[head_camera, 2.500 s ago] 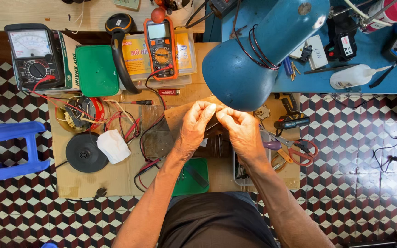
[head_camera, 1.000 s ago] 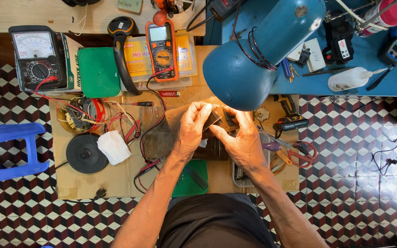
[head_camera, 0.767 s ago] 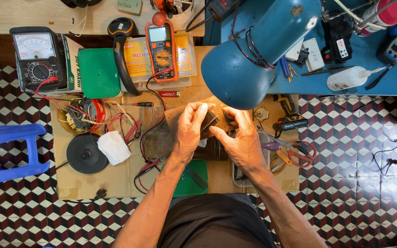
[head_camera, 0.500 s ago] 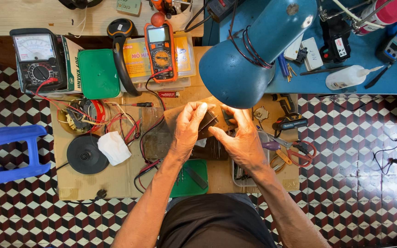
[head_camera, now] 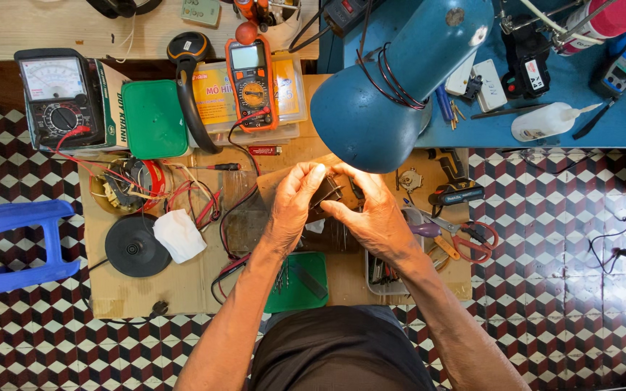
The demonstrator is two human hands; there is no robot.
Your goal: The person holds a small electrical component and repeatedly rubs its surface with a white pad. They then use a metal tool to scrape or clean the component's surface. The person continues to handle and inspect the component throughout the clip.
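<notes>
Both hands are up under the lamp, and the small dark part (head_camera: 325, 192) sits between them, above the cardboard sheet (head_camera: 182, 279) that covers the tiled floor. What kind of part it is, hard to say: the fingers cover most of it and the glare washes out the rest. The left hand (head_camera: 295, 203) has its fingers curled together and clamped on the part's left side; the right hand (head_camera: 371, 210) closes on it from the right, thumb pressed in. The blue metal lamp shade (head_camera: 371, 116), round and scuffed, with dark wire looped around its neck, hides the ground beyond the hands.

Packages now: a flat yellow package (head_camera: 219, 94) lies top centre under an orange digital multimeter (head_camera: 252, 83), with a green plastic lid (head_camera: 155, 119) left of it. Further left, a black analogue meter (head_camera: 59, 98) rests against a white and green carton. Red-handled scissors (head_camera: 472, 242) lie right of the right hand. A crumpled white tissue (head_camera: 179, 235) lies beside a black disc (head_camera: 137, 246). The blue plastic stool (head_camera: 16, 246) is cut off at the left edge.
</notes>
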